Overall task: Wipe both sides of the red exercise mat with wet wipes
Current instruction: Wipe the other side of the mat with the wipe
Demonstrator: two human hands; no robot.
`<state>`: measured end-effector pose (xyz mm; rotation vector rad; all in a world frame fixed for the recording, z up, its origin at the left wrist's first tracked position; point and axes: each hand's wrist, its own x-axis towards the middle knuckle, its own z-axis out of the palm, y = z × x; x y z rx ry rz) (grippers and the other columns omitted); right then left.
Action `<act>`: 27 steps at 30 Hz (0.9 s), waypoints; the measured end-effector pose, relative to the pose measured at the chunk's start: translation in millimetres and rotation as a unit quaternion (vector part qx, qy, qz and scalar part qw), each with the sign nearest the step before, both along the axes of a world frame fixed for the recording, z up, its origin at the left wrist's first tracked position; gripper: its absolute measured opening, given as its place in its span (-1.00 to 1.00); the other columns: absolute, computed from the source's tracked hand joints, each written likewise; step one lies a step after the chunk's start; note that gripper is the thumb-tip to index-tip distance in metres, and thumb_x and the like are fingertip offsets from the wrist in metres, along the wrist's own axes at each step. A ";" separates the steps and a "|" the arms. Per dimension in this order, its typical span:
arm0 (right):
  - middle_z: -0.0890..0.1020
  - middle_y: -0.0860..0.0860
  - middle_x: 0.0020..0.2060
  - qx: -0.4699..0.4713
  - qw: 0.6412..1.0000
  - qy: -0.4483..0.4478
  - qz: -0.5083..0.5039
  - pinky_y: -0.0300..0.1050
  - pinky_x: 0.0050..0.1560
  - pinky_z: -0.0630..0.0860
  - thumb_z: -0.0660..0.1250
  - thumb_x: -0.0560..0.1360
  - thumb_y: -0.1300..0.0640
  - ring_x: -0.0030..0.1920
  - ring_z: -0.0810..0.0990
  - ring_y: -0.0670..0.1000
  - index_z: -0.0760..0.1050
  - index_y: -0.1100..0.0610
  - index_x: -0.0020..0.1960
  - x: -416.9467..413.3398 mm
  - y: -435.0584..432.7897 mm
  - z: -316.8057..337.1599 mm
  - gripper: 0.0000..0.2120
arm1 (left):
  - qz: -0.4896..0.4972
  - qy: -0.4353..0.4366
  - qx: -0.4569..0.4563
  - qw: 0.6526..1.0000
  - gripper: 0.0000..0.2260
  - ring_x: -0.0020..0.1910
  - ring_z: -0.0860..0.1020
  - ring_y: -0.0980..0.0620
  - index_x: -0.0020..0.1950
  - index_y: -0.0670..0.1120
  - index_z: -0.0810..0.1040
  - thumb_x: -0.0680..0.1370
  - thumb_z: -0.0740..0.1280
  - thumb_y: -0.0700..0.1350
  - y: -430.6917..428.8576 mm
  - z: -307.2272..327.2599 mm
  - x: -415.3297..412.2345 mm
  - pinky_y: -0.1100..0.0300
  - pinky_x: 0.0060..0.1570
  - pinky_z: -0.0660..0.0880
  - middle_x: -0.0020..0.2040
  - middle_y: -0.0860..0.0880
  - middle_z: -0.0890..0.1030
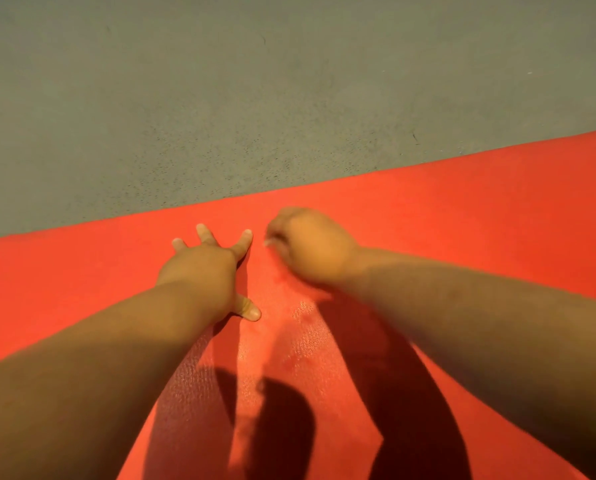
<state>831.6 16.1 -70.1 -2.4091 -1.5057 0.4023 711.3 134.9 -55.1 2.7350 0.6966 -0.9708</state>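
The red exercise mat (445,209) lies flat on the floor and fills the lower half of the view. My left hand (208,268) presses on it with fingers spread and straight, near the far edge. Just to its right, my right hand (310,247) is blurred, fingers curled down against the mat. A small pale bit, probably a wet wipe (268,241), shows at its fingertips; most of it is hidden under the hand. A damp, shiny streak (300,327) runs on the mat below the right hand.
Grey speckled floor (255,81) covers the upper half, beyond the mat's far edge. Dark shadows of my arms and body fall on the mat near the bottom of the view.
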 end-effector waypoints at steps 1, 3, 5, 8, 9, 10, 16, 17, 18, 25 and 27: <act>0.62 0.16 0.02 -0.006 0.998 -0.014 -0.068 -0.07 0.04 0.38 0.25 0.52 0.16 0.07 0.55 0.17 0.59 0.18 0.04 24.7 -4.4 -1.5 -0.81 | 0.002 0.001 -0.001 1.000 0.12 0.44 0.01 -0.51 0.52 0.24 -0.25 0.24 0.48 0.34 -0.2 0.1 0.7 -0.22 0.33 0.26 0.54 -0.29 -0.19; 0.64 0.20 0.00 -0.011 0.967 -0.040 -0.251 -0.08 0.00 0.42 0.26 0.50 0.22 0.05 0.57 0.20 0.61 0.22 0.02 77.3 -20.4 -3.9 -0.81 | 0.005 -0.001 -0.002 1.000 0.12 0.44 0.01 -0.51 0.52 0.25 -0.24 0.24 0.49 0.33 -0.2 -0.1 0.9 -0.23 0.33 0.26 0.54 -0.28 -0.19; 0.65 0.23 -0.02 -0.031 0.936 -0.056 -0.347 -0.06 0.01 0.47 0.23 0.47 0.28 0.04 0.58 0.22 0.61 0.24 0.01 99.2 -24.6 -9.2 -0.79 | 0.004 -0.004 -0.005 1.000 0.12 0.44 0.00 -0.52 0.52 0.24 -0.24 0.23 0.49 0.32 0.8 -0.6 0.5 -0.24 0.33 0.26 0.54 -0.29 -0.19; 0.65 0.21 0.00 -0.017 0.956 -0.042 -0.289 -0.06 0.04 0.49 0.20 0.47 0.30 0.05 0.59 0.20 0.61 0.24 0.04 64.6 11.5 -10.5 -0.75 | 0.006 -0.002 -0.010 1.000 0.13 0.43 -0.01 -0.53 0.52 0.24 -0.25 0.23 0.49 0.32 -0.2 -0.7 1.5 -0.25 0.34 0.25 0.53 -0.31 -0.19; 0.65 0.19 0.00 -0.008 0.969 -0.032 -0.246 -0.06 0.03 0.49 0.20 0.48 0.28 0.04 0.59 0.19 0.61 0.23 0.04 48.5 26.8 -12.8 -0.76 | 0.004 -0.001 -0.009 1.000 0.13 0.42 -0.01 -0.54 0.52 0.23 -0.25 0.24 0.49 0.32 0.2 -0.5 1.9 -0.25 0.35 0.24 0.53 -0.32 -0.19; 0.65 0.18 -0.01 0.000 0.980 -0.024 -0.199 -0.07 0.03 0.49 0.22 0.49 0.24 0.04 0.59 0.18 0.61 0.21 0.03 33.6 38.2 -13.9 -0.77 | 0.003 0.000 -0.009 1.000 0.13 0.42 -0.01 -0.55 0.52 0.23 -0.25 0.24 0.49 0.32 0.3 -0.7 1.6 -0.25 0.36 0.24 0.53 -0.33 -0.19; 0.65 0.20 -0.01 -0.043 0.977 -0.045 -0.202 -0.06 0.04 0.48 0.28 0.51 0.16 0.05 0.59 0.21 0.62 0.19 0.03 61.8 15.9 -8.7 -0.81 | -0.003 0.000 -0.011 1.000 0.13 0.42 0.01 -0.55 0.53 0.22 -0.24 0.23 0.49 0.33 1.5 -3.9 1.5 -0.24 0.38 0.23 0.52 -0.35 -0.18; 0.65 0.22 -0.01 -0.054 0.970 -0.065 -0.230 -0.04 0.03 0.48 0.27 0.52 0.17 0.05 0.58 0.22 0.61 0.21 0.03 70.1 0.3 -8.9 -0.81 | -0.008 0.001 -0.005 1.000 0.14 0.42 0.03 -0.54 0.53 0.22 -0.23 0.22 0.49 0.34 2.1 -5.8 1.9 -0.25 0.38 0.23 0.52 -0.36 -0.17; 0.64 0.23 -0.01 -0.061 0.965 -0.082 -0.240 -0.03 0.04 0.48 0.26 0.52 0.18 0.05 0.58 0.23 0.61 0.22 0.03 70.2 -13.9 -7.5 -0.81 | -0.015 -0.002 0.003 1.000 0.14 0.42 0.05 -0.53 0.53 0.22 -0.23 0.21 0.49 0.35 3.5 -7.2 3.4 -0.25 0.38 0.22 0.51 -0.37 -0.16; 0.59 0.10 0.00 -0.065 0.995 0.036 -0.062 -0.04 0.05 0.42 0.23 0.53 0.16 0.05 0.55 0.15 0.58 0.12 0.03 -99.2 -95.2 11.3 -0.82 | -0.035 -0.038 0.019 0.998 0.13 0.45 0.12 -0.43 0.55 0.19 -0.15 0.19 0.47 0.39 4.1 -4.4 0.2 -0.23 0.39 0.19 0.50 -0.42 -0.03; 0.57 0.06 -0.01 -0.120 0.989 0.077 0.041 -0.06 0.04 0.41 0.20 0.54 0.14 0.04 0.54 0.11 0.56 0.08 0.03 -133.8 -127.5 26.1 -0.83 | -0.035 -0.046 0.022 0.998 0.09 0.46 0.13 -0.42 0.55 0.20 -0.11 0.21 0.45 0.41 5.1 -3.0 -5.2 -0.23 0.40 0.20 0.50 -0.40 0.00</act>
